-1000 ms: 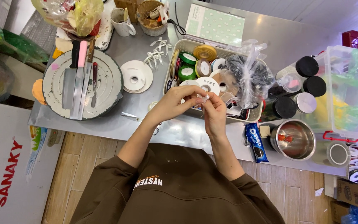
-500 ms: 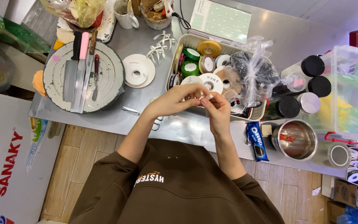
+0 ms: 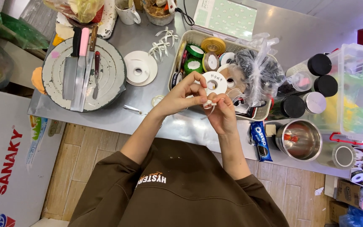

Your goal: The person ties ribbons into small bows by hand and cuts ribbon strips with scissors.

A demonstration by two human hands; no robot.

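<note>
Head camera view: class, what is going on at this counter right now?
A person in a brown sweatshirt stands at a steel counter. Both hands work a thin white ribbon between the fingertips: the left hand pinches it from the left, the right hand from below. They hold it just above a white ribbon spool at the near end of a basket of ribbon rolls. A round turntable with knives sits to the left, small scissors near the left wrist.

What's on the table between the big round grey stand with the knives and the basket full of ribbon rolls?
In the head view, a flat white ribbon spool lies between the stand and basket.
</note>
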